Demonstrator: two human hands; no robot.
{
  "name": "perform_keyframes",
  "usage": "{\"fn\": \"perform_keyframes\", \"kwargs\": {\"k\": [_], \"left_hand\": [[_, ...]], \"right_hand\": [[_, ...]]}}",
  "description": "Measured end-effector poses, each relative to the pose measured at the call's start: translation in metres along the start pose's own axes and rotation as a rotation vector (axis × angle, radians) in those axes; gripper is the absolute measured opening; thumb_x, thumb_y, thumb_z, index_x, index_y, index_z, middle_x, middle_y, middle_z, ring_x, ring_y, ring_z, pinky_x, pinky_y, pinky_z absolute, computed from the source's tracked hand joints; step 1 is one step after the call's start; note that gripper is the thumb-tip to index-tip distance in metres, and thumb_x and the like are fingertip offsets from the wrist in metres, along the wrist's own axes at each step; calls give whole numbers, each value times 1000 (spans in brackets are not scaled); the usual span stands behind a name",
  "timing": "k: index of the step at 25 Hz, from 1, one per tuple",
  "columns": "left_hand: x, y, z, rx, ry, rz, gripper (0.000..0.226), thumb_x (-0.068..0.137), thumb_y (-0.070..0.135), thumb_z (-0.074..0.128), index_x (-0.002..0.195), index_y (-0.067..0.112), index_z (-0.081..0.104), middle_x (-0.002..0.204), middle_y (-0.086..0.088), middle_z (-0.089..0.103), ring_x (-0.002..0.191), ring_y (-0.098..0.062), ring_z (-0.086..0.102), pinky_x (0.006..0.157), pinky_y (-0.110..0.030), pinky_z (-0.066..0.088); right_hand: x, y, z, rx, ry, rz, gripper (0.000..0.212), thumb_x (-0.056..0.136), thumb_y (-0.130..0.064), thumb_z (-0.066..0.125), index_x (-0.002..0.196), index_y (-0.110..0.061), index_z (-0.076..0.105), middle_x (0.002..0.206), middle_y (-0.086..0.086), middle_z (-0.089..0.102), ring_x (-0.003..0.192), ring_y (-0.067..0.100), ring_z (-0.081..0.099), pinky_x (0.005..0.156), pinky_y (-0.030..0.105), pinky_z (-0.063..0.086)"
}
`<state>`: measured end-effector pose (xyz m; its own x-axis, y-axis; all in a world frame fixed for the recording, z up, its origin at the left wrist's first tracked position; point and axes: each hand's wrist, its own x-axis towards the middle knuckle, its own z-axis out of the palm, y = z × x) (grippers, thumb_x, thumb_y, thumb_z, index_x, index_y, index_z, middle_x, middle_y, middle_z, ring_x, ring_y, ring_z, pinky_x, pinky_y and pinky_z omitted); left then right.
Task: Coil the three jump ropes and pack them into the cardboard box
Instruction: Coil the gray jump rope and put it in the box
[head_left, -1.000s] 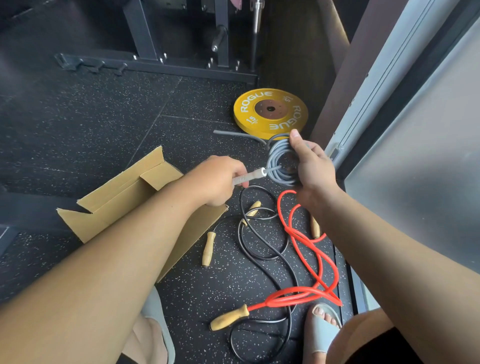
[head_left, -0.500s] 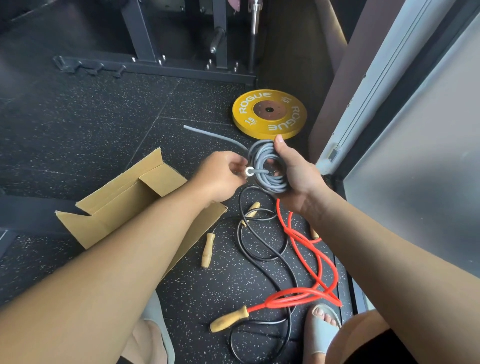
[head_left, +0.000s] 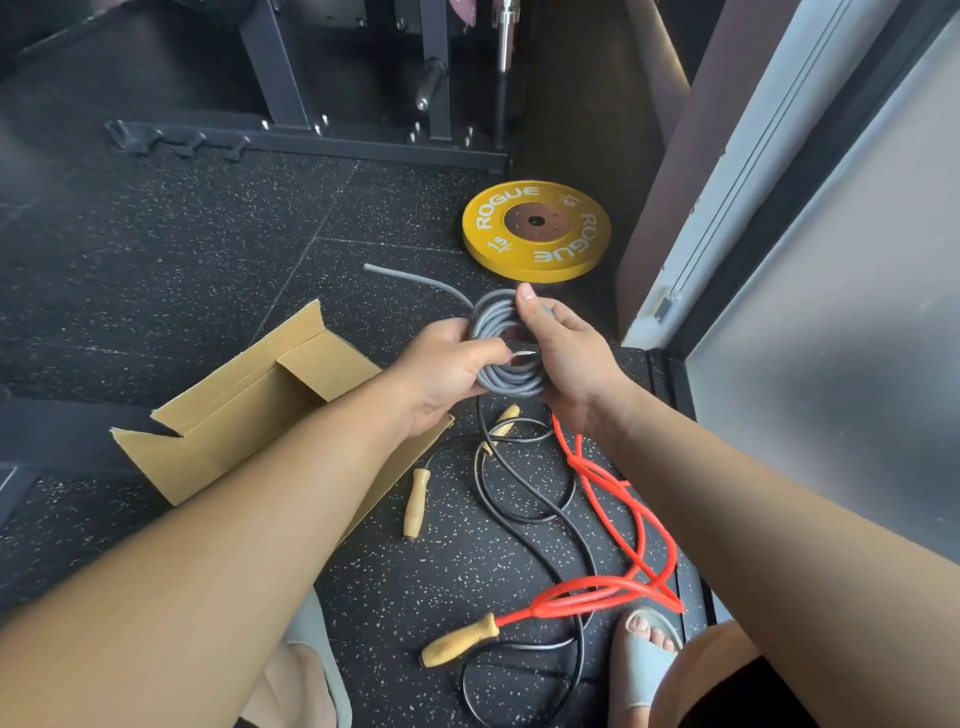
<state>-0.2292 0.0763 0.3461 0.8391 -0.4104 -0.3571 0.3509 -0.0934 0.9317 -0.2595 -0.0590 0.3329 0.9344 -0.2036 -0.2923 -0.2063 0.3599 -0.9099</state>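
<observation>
Coiled grey rubber jump rope (head_left: 511, 382) held off the floor. Left hand (head_left: 441, 374) curls fingers round its 9 o'clock side; right hand (head_left: 569, 358) clamps 3 o'clock. Unsecured tail (head_left: 410, 278) at 11 o'clock may spring loops loose before the open brown cardboard box (head_left: 244, 415), 8 o'clock.

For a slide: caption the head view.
Left hand and right hand hold grey coil; black rope, red rope lie loose.

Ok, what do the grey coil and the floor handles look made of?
The grey coil looks like PVC or rubber cord: smooth, matte, bending in even loops. The floor handles seem wooden: pale tan, turned grooves, slight sheen.
</observation>
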Motion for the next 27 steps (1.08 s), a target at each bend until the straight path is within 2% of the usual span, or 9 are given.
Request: {"fn": "perform_keyframes", "kwargs": {"k": [3, 6, 9, 12, 14, 16, 20, 23, 27], "left_hand": [[5, -5, -23, 217, 160, 38, 20, 79, 14, 67, 98, 12, 73, 94, -10, 76, 90, -23, 72, 90, -42, 57], [-2, -11, -51, 372, 265, 24, 26, 70, 28, 66, 94, 21, 71, 86, 4, 75, 86, -17, 71, 83, -38, 55], [-5, -22, -98, 472, 250, -4, 22, 80, 25, 69, 102, 26, 68, 92, 7, 73, 90, -15, 68, 79, -32, 52], [-5, -35, -166, 640, 246, -88, 26, 81, 21, 72, 106, 25, 68, 95, 4, 71, 93, -18, 67, 86, -34, 52], [-3, -53, -212, 772, 199, -171, 27, 81, 22, 74, 107, 23, 66, 98, 1, 71, 96, -20, 67, 90, -36, 53], [4, -77, -252, 834, 172, -234, 31, 82, 21, 75, 111, 22, 63, 104, 0, 71, 97, -19, 66, 92, -38, 53], [28, -130, -303, 936, 168, -340, 40, 81, 21, 78, 115, 24, 59, 112, 2, 69, 101, -21, 65, 96, -40, 52], [54, -168, -321, 1072, 131, -410, 51, 75, 24, 84, 120, 20, 60, 118, -2, 69, 104, -25, 65, 96, -40, 52], [83, -219, -325, 1299, -7, -436, 61, 78, 23, 82, 132, 12, 55, 128, -9, 64, 114, -32, 61, 92, -35, 49]], "right_hand": [[10, 11, 16, -95, -11, -25, 32, 94, -46, 67, 100, -15, 70, 101, 14, 76, 93, 29, 71, 98, 52, 56], [17, 29, 39, -152, -99, -27, 29, 101, -37, 58, 108, -12, 72, 110, 19, 75, 96, 29, 70, 100, 55, 53], [27, 48, 69, -292, -196, -83, 18, 104, -23, 56, 112, -16, 71, 108, 13, 76, 92, 23, 71, 97, 50, 57], [44, 77, 110, -563, -322, -169, 13, 100, -23, 63, 111, -17, 68, 102, 11, 75, 87, 18, 69, 86, 41, 59], [58, 102, 139, -793, -418, -185, 10, 99, -27, 65, 103, -18, 67, 88, -1, 72, 77, 10, 64, 73, 30, 51], [73, 132, 166, -938, -504, -172, 11, 99, -27, 64, 103, -18, 67, 86, -5, 70, 79, 11, 65, 71, 24, 45], [106, 193, 202, -1073, -581, -84, 19, 97, -25, 66, 113, -16, 67, 104, 3, 73, 96, 20, 67, 78, 27, 46], [131, 238, 213, -1282, -605, -34, 26, 97, -29, 64, 118, -14, 65, 102, 5, 67, 95, 23, 61, 76, 27, 39], [153, 291, 219, -1481, -706, 149, 32, 98, -30, 65, 124, -11, 61, 106, 10, 66, 95, 26, 64, 81, 34, 53]]}}
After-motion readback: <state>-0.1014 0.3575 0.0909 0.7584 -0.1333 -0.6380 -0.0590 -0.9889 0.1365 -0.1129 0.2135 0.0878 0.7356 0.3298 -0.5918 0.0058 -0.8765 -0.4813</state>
